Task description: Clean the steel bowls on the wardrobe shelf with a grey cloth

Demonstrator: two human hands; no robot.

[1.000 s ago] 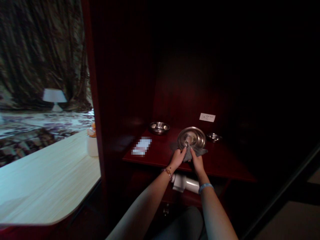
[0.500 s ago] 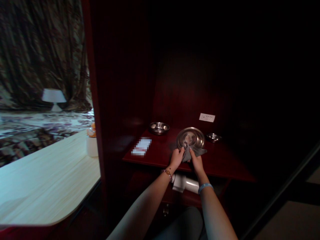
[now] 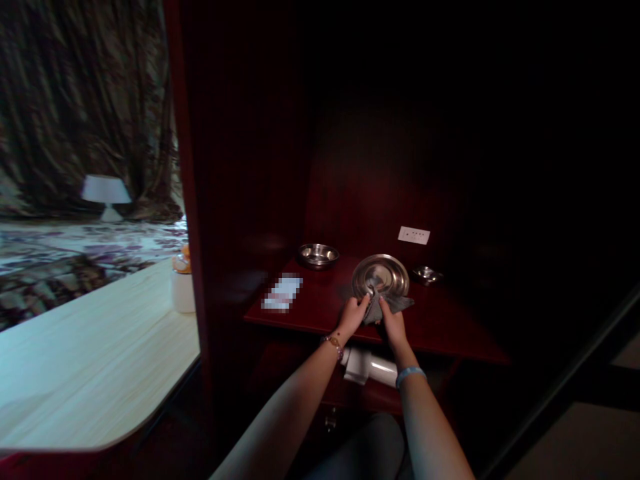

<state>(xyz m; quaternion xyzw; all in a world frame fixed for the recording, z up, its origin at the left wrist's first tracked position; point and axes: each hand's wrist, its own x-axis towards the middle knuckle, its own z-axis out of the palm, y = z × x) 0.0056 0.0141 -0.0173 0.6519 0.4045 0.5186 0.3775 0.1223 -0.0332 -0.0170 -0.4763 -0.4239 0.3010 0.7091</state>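
Note:
A round metal dish [image 3: 393,272] is tilted up above the dark red shelf, its shiny inside facing me. My left hand [image 3: 353,316] grips its near edge, thumb on the rim. My right hand [image 3: 393,321] pinches a grey cloth [image 3: 401,303] against the near right edge of the same dish. The cloth bunches between both hands and its corner sticks out to the right. Most fingers are hidden under the dish and cloth.
On the red shelf [image 3: 320,310] stand a metal bowl [image 3: 319,257] at back left and a smaller one [image 3: 427,275] at right. A blurred-out flat item [image 3: 283,293] lies left. White cylindrical objects [image 3: 370,368] are below. A pale table [image 3: 100,360] holds a white jar [image 3: 183,291].
The cloth at the left side of the dish has drawn in and no longer sticks out past my left hand. Both hands stay in nearly the same place.

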